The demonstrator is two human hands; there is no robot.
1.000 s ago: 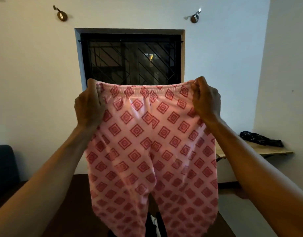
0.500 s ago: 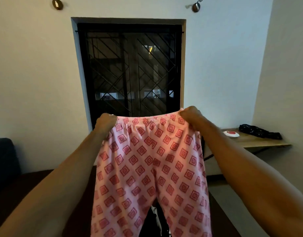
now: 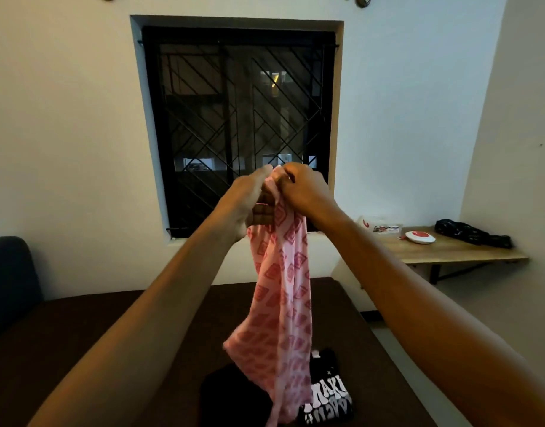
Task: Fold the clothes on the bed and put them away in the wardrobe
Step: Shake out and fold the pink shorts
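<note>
While both forearms reach forward from the bottom corners, the black printed T-shirt [image 3: 325,392] lies nearest on the dark brown bed [image 3: 80,334], its white block lettering only partly readable: "AK" shows, the rest is cut off by folds. A second black garment [image 3: 234,392] lies just left of that T-shirt. Above the T-shirt hang the pink trousers [image 3: 280,303], patterned with red diamonds, their lower end drooping onto the black clothes.

Up at the waistband the left hand [image 3: 249,201] and right hand [image 3: 305,189] meet, touching; each grip is clamped on the trousers' gathered top edge, fingers curled in, wrists nearly level. Half a second ago the hands were spread apart with the waistband stretched flat between them; now they have come together, and the trousers are doubled lengthwise into a narrow strip.

Right of the trousers and farther back, a wooden table [image 3: 449,254] on the wall carries a round white and red object [image 3: 419,237], a small printed box [image 3: 385,228] whose writing is too small to read, and a black bundle [image 3: 471,232]. Beyond the hands stands the dark barred window [image 3: 234,103].
</note>
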